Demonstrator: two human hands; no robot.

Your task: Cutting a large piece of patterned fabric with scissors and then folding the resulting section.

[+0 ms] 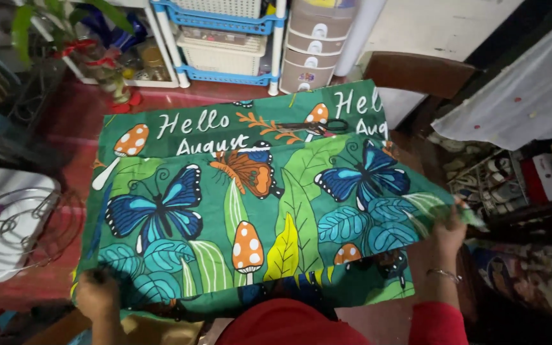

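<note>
A large green cloth (257, 211) printed with blue and orange butterflies, leaves and spotted mushrooms lies spread flat over a red surface. My left hand (96, 292) grips its near left corner. My right hand (450, 229), with a thin bracelet on the wrist, holds the cloth's right edge, which is slightly lifted. A pair of black-handled scissors (317, 126) rests on the far part of the cloth, beyond both hands.
A white rack with blue baskets (225, 38) and a small drawer tower (314, 45) stand at the back. A potted plant (91, 45) is at back left, a wire stand (7, 223) at left, a brown chair (416, 73) and a cluttered shelf (499, 179) at right.
</note>
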